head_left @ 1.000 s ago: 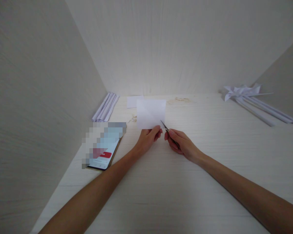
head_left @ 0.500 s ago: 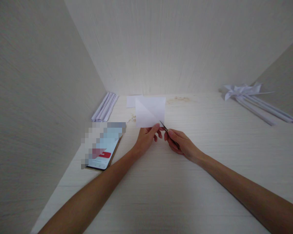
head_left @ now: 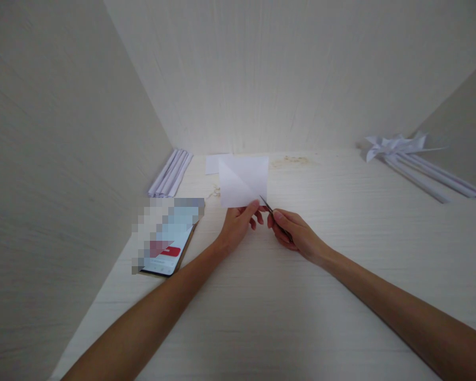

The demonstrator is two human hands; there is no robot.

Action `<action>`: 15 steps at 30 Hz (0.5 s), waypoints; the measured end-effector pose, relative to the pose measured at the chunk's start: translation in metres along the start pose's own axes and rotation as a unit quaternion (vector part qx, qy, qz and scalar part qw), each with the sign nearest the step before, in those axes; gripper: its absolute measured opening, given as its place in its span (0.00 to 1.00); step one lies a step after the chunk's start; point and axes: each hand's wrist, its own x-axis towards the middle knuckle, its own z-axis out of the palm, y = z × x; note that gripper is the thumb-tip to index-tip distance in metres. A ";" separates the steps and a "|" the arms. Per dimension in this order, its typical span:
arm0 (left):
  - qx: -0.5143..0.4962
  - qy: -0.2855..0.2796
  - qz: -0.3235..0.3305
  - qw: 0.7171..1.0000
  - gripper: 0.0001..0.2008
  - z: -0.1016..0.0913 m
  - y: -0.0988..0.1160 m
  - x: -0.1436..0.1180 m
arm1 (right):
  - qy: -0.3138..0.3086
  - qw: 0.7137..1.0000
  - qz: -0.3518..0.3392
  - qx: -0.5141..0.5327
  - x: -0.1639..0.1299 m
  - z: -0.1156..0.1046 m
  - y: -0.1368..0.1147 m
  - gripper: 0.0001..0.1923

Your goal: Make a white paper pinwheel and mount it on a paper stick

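At frame centre, the left hand (head_left: pixel 238 225) pinches the white paper (head_left: pixel 244 180) by its lower edge; the right hand (head_left: pixel 293 230), just beside, grips scissors (head_left: pixel 267 206) whose tips touch the sheet's lower right corner.

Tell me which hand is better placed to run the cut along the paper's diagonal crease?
Right, probably. The right hand holds the scissors with the blade tips at the lower right corner of the paper square, where the crease ends. The left hand pinches the paper's bottom edge, holding it upright.
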 end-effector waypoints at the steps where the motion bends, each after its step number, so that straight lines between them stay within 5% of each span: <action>1: -0.001 0.000 -0.001 1.000 0.12 0.000 0.000 0.000 | -0.001 1.000 0.001 0.001 0.000 0.000 0.000 0.16; 15: -0.012 -0.002 -0.003 1.000 0.11 0.000 0.000 0.001 | 0.007 1.000 0.006 -0.006 0.000 0.000 -0.001 0.17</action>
